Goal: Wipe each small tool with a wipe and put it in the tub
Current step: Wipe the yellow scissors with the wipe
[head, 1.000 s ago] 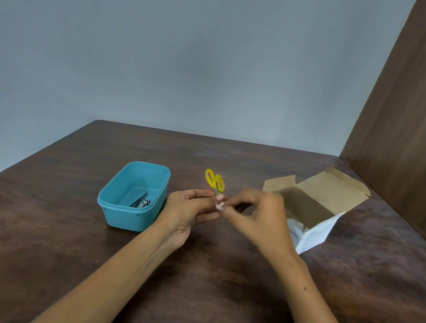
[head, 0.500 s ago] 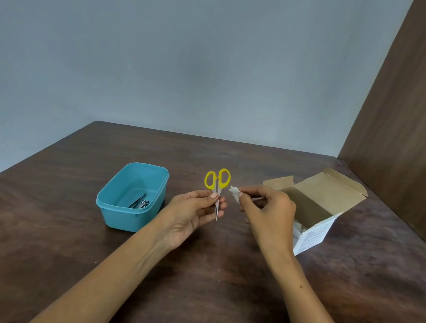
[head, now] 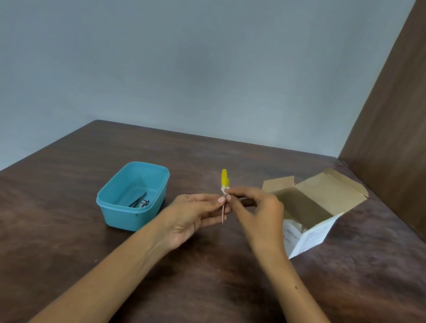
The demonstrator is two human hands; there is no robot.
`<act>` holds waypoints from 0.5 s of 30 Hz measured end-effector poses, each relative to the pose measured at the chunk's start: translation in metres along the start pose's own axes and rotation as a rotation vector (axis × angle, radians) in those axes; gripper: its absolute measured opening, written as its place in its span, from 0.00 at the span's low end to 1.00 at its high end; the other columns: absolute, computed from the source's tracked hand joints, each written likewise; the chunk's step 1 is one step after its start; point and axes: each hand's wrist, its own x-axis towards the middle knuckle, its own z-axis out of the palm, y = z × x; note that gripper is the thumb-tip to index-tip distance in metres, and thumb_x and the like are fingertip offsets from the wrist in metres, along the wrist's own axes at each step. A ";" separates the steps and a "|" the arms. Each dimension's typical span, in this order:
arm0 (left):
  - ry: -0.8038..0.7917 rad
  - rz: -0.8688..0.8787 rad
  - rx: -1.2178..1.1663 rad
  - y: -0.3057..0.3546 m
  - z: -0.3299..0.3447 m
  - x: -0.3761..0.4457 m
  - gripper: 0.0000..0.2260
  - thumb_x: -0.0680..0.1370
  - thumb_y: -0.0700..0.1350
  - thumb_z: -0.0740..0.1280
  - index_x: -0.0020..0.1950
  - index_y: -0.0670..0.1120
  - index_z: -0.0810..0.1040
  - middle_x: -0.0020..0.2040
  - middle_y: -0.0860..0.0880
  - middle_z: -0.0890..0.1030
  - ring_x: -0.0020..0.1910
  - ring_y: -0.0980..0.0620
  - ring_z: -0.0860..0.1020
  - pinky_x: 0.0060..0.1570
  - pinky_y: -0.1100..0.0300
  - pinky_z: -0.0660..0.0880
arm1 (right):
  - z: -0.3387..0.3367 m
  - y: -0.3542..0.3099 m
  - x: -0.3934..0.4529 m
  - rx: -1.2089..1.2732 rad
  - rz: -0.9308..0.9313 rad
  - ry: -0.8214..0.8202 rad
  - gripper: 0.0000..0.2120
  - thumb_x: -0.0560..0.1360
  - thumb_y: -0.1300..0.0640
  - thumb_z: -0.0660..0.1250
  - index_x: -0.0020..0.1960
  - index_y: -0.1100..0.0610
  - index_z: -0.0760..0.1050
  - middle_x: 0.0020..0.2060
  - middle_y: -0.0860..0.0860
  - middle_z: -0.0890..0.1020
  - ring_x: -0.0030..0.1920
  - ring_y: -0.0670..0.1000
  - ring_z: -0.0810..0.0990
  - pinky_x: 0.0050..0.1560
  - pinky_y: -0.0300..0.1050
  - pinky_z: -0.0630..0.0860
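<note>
Centre frame: left hand (head: 195, 215) pinches yellow-handled scissors (head: 224, 186), blades down, above the table (head: 36, 260); right hand (head: 256, 214) pinches a white wipe (head: 225, 192) against them, wiping unfinished. Left of centre: teal tub (head: 110, 210) holds metal tools (head: 139, 202), seemingly done.

The small yellow-handled scissors (head: 224, 186) have turned in the left hand (head: 191, 217): half a second ago both handle loops faced the camera, and now they are seen edge-on as one narrow yellow strip, with the blades pointing down below the fingertips. The right hand (head: 258, 217), which had drawn a little away to the right with the white wipe (head: 225, 193), has come back in, so the wipe is again pressed against the scissors just under the handles, beside the left hand's fingertips, as it was a second ago.
</note>
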 end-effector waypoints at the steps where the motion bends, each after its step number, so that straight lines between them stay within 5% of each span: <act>1: -0.022 0.006 0.016 0.000 0.000 0.000 0.09 0.74 0.34 0.67 0.53 0.35 0.80 0.44 0.43 0.84 0.40 0.53 0.84 0.38 0.63 0.80 | 0.000 0.001 0.000 -0.074 -0.046 0.000 0.06 0.70 0.62 0.72 0.44 0.53 0.84 0.37 0.48 0.83 0.36 0.45 0.80 0.39 0.40 0.76; 9: -0.036 0.059 0.207 -0.003 -0.001 -0.003 0.08 0.73 0.29 0.67 0.49 0.36 0.81 0.40 0.44 0.85 0.38 0.52 0.84 0.38 0.63 0.80 | -0.007 0.005 0.007 -0.386 -0.222 -0.187 0.07 0.66 0.57 0.69 0.42 0.50 0.83 0.36 0.50 0.81 0.36 0.53 0.79 0.36 0.51 0.77; 15: -0.077 0.129 0.338 -0.004 0.000 -0.004 0.11 0.72 0.30 0.69 0.53 0.38 0.81 0.46 0.43 0.85 0.46 0.49 0.84 0.42 0.63 0.81 | -0.008 0.003 0.005 -0.429 -0.255 -0.065 0.05 0.68 0.58 0.71 0.43 0.51 0.83 0.38 0.50 0.81 0.37 0.55 0.79 0.33 0.49 0.76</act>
